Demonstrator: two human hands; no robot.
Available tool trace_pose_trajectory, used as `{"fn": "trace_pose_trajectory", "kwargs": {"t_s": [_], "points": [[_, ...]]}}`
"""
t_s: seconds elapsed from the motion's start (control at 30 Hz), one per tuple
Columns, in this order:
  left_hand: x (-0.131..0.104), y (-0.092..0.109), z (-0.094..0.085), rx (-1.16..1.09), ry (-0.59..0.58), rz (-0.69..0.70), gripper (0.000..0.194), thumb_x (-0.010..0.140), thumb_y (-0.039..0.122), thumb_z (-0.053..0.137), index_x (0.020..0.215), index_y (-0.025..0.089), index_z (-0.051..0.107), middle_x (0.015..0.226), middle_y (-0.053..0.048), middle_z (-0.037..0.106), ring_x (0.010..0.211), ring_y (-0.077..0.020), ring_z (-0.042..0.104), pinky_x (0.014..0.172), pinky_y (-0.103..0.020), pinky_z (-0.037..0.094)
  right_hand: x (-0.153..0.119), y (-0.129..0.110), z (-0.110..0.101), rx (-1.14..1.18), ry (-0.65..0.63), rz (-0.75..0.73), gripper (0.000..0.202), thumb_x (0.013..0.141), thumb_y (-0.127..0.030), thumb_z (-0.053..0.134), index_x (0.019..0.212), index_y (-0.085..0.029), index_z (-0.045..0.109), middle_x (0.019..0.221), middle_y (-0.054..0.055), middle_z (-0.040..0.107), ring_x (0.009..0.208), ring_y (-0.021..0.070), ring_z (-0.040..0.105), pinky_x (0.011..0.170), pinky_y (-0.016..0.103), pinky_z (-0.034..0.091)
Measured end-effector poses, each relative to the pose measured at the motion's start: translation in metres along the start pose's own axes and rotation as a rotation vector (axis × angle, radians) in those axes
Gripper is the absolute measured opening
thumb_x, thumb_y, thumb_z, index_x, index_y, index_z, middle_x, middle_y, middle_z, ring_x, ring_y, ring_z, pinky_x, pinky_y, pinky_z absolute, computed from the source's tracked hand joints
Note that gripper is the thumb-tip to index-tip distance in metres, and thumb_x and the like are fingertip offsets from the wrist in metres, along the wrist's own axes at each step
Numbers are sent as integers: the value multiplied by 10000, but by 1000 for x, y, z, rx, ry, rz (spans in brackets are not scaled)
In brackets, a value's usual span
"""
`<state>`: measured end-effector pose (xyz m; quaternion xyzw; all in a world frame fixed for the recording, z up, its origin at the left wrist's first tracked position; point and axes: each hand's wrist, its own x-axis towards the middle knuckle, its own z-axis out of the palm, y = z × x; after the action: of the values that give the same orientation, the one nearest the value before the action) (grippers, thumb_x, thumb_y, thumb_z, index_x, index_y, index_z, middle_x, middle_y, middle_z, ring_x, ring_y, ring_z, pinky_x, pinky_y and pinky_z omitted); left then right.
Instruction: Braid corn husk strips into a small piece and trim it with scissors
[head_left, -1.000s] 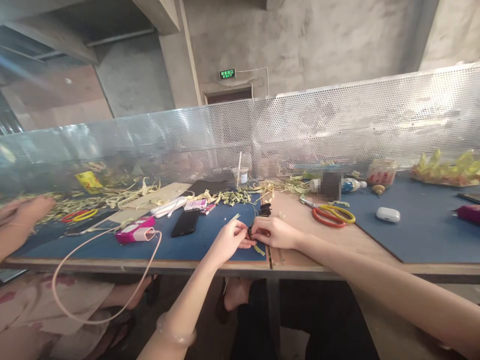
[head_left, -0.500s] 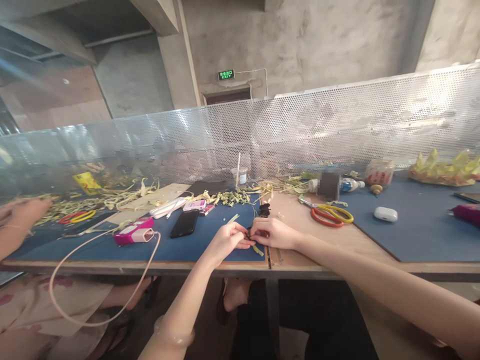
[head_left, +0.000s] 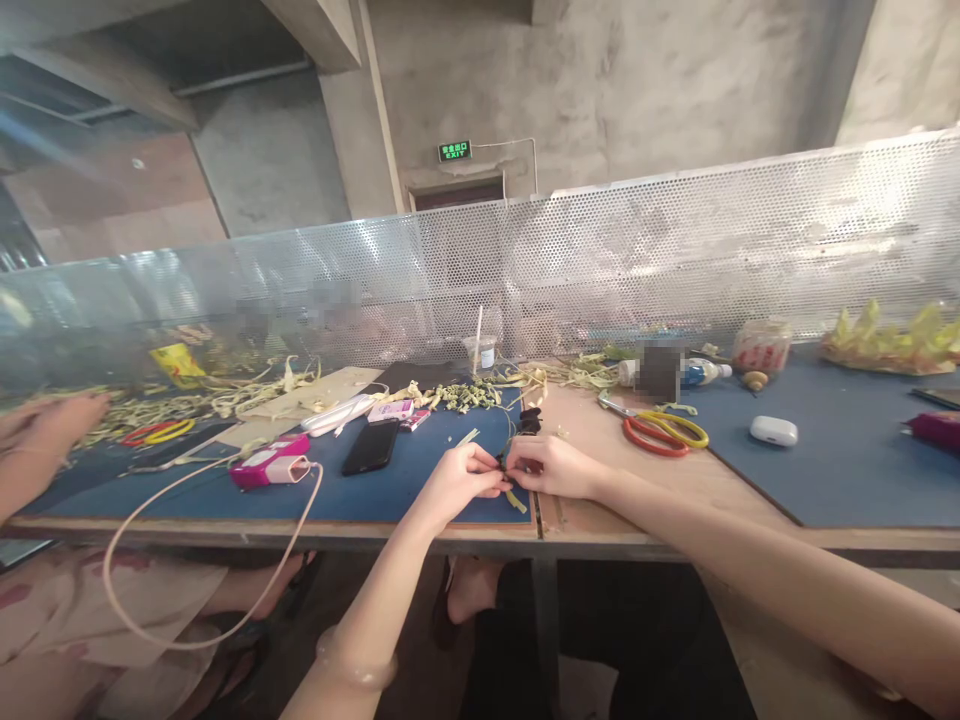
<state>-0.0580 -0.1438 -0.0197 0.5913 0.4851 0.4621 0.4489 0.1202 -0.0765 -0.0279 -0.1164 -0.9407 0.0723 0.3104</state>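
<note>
Near the table's front edge my left hand [head_left: 459,483] is closed in a pinch on a thin green plant strip [head_left: 516,501], whose ends stick out above and below the fingers. My right hand [head_left: 549,467] pinches at the same spot from the right, on a small dark piece that is mostly hidden between the fingertips. The two hands nearly touch. Just behind them lies a black coiled item [head_left: 530,420]. A pile of knotted green strips [head_left: 469,396] rests on the blue mat [head_left: 420,455] farther back.
Scissors with red and yellow handles [head_left: 660,432] and a white earphone case [head_left: 773,431] lie to the right. A black phone [head_left: 370,446] and a pink power bank [head_left: 268,464] with a looping cable lie left. Another person's hand [head_left: 56,430] is at far left. Behind stands a perforated screen [head_left: 450,270].
My fingertips have shifted slightly around the small dark piece, with a little more of a gap between the hands. The whole view has moved very slightly.
</note>
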Motion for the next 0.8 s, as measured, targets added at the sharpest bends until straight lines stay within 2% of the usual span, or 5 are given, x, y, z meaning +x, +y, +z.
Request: {"fn": "trace_pose_trajectory", "kwargs": {"t_s": [0.5, 0.8], "points": [[0, -4, -2, 23, -26, 33, 61, 705, 166, 640, 738, 124, 612, 719, -93, 702, 774, -226, 686, 731, -307, 548, 0, 2, 3, -10, -21, 21, 64, 777, -162, 532, 825, -174, 573, 758, 6, 580, 628, 100, 500, 591, 212, 401], [-2, -2, -3, 68, -54, 40, 172, 656, 250, 712, 743, 107, 673, 732, -106, 716, 779, -234, 672, 756, -319, 538, -2, 0, 1, -44, 29, 90, 87, 790, -251, 559, 833, -182, 528, 750, -2, 542, 618, 98, 503, 567, 203, 406]]}}
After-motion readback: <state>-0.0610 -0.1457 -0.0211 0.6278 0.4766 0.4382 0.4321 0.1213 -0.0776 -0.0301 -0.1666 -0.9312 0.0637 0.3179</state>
